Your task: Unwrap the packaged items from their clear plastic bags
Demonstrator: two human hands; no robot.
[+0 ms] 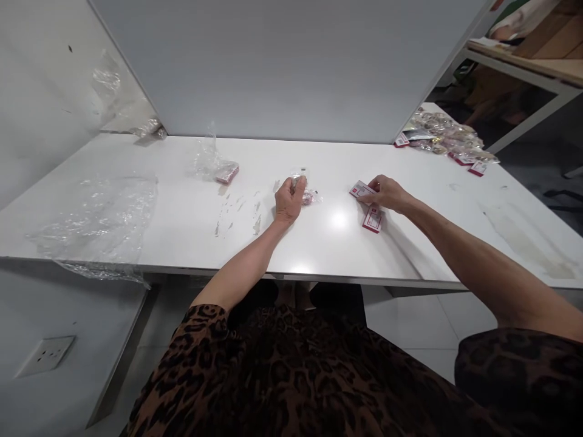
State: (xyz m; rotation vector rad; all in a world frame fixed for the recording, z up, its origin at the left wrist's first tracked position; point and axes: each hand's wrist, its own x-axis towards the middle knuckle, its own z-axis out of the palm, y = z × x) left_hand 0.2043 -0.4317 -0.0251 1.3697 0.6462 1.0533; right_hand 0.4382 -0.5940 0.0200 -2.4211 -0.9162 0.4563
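My left hand (pixel 288 199) is closed around a small clear plastic packet (pixel 299 172) above the middle of the white table. Beside its thumb, another bit of clear packaging with pink contents (pixel 310 197) shows; whether it belongs to the same packet I cannot tell. Off to the right, my right hand (pixel 388 193) pinches a red-and-white printed card (pixel 362 190) between thumb and fingers. Just below that card lies a small stack of similar red-edged cards (pixel 373 219) on the table.
A large clear plastic bag (pixel 102 221) hangs over the front edge at left. Nearer the middle sits a plastic-wrapped reddish bundle (pixel 228 172). Several filled packets (pixel 444 133) with red cards pile up at the back right. A grey panel (pixel 282 73) borders the table's back.
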